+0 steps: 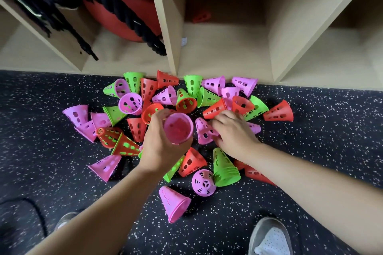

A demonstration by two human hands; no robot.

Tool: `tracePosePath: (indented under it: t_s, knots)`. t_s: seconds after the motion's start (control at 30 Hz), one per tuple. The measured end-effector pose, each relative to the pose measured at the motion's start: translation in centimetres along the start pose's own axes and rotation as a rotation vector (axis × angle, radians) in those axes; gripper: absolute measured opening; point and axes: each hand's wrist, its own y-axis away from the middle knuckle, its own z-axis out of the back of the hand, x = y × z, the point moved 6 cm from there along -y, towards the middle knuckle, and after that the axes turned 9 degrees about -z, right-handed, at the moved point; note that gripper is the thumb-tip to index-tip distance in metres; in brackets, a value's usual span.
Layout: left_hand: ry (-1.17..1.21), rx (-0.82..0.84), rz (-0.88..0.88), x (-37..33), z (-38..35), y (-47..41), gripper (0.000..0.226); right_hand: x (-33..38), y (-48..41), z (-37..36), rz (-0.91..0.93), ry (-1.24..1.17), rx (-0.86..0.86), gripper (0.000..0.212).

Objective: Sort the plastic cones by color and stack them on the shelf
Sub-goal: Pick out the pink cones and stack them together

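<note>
A heap of pink, green and red perforated plastic cones (pixel 186 101) lies on the dark speckled floor in front of a wooden shelf (pixel 172 47). My left hand (pixel 159 145) grips a pink cone (pixel 178 128) with its open mouth facing up, above the middle of the heap. My right hand (pixel 234 132) lies palm down on the heap, its fingers closing on another pink cone (pixel 204 132) that lies on its side. One red cone (pixel 201 17) lies at the back of the middle shelf compartment.
A red ball (pixel 122 12) and thick black ropes (pixel 132 18) fill the left compartments. The right compartment (pixel 342 51) holds nothing visible. A stack of green cones (pixel 224 168) lies near my right forearm. My grey shoes (pixel 269 238) stand at the bottom edge.
</note>
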Motion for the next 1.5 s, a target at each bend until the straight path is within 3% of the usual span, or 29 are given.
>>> tracePosePath:
  t_s: [0.1, 0.27, 0.33, 0.43, 0.5, 0.57, 0.73, 0.83, 0.9, 1.0, 1.07, 1.17, 1.3, 1.4, 1.5]
  knots:
    - [-0.020, -0.015, 0.003, 0.3, 0.8, 0.8, 0.082, 0.9, -0.9, -0.7, 0.008, 0.052, -0.038, 0.023]
    - [0.025, -0.058, -0.033, 0.5, 1.6, 1.3, 0.079, 0.5, -1.1, 1.3, -0.020, -0.195, -0.205, 0.018]
    - [0.038, -0.062, -0.006, 0.7, 1.7, 1.4, 0.087, -0.3, -0.9, 3.2, -0.116, -0.398, -0.250, 0.007]
    - [0.074, -0.072, 0.050, 1.1, 1.6, 1.6, 0.086, -1.7, -0.1, 7.3, -0.365, -0.729, -0.364, 0.010]
    - [0.075, -0.065, 0.022, 0.7, 1.5, 1.6, 0.080, -1.8, 0.3, 9.0, -0.496, -0.938, -0.325, 0.012]
    - [0.070, -0.056, -0.033, 0.0, 1.5, 1.5, 0.077, -0.6, 0.4, 10.1, -0.510, -1.014, -0.254, 0.013]
    - [0.164, -0.061, -0.039, -1.2, 1.6, 1.9, 0.088, 4.0, 0.0, 8.3, -0.354, -0.934, 0.082, 0.020]
    - [0.246, -0.104, -0.028, -0.4, 2.6, 1.9, 0.101, 3.2, 0.3, 8.5, -0.360, -0.899, -0.044, 0.022]
    - [0.263, -0.132, -0.025, 0.4, 3.6, 1.8, 0.100, 2.7, 1.0, 7.8, -0.314, -0.783, -0.021, 0.017]
    - [0.240, -0.153, -0.008, 1.3, 4.5, 1.8, 0.095, 3.9, 3.3, 4.4, -0.124, -0.485, 0.343, 0.019]
    - [0.210, -0.161, -0.009, 1.7, 4.7, 2.0, 0.092, 5.1, 5.1, 2.2, 0.082, -0.253, 0.454, 0.040]
    - [0.194, -0.139, -0.011, 1.8, 4.4, 2.4, 0.093, 6.2, 6.8, -0.2, 0.257, -0.034, 0.480, 0.056]
    - [0.194, -0.103, -0.021, 1.4, 4.1, 3.0, 0.092, 7.1, 8.1, -1.1, 0.383, 0.019, 0.286, 0.024]
    - [0.180, -0.093, -0.024, 1.4, 4.0, 3.2, 0.092, 6.3, 8.0, -0.6, 0.315, -0.095, 0.206, 0.018]
    - [0.173, -0.090, -0.016, 1.6, 4.0, 3.2, 0.093, 4.8, 7.1, 2.1, 0.068, -0.302, 0.230, 0.024]
